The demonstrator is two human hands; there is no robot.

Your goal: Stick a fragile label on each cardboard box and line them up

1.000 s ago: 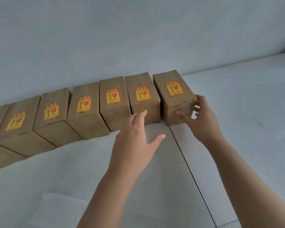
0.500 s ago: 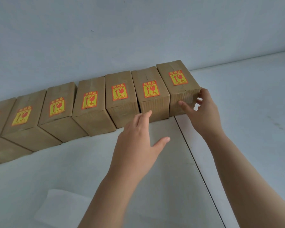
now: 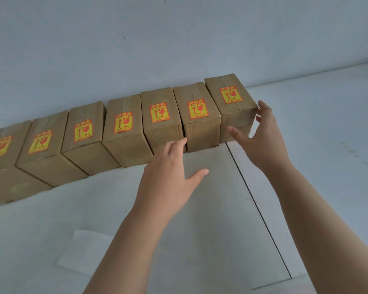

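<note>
Several brown cardboard boxes stand side by side in a row against the wall, each with a yellow and red fragile label on top. The rightmost box (image 3: 232,107) carries its label (image 3: 231,94). My right hand (image 3: 261,136) cups that box's near right corner, thumb on its front face and fingers at its right side. My left hand (image 3: 172,172) is spread flat, fingertips against the front of the third box from the right (image 3: 162,124). Neither hand holds anything. The leftmost box (image 3: 0,158) runs off the frame.
The boxes rest on a white tabletop (image 3: 200,209) with a seam (image 3: 253,198) running toward me under the right end of the row. A white sheet (image 3: 83,251) lies near my left forearm. The grey wall (image 3: 179,39) is directly behind the boxes.
The rightmost boxes have slid back toward the wall, closing up with the row. Both hands followed them forward, and the view has tilted slightly.
</note>
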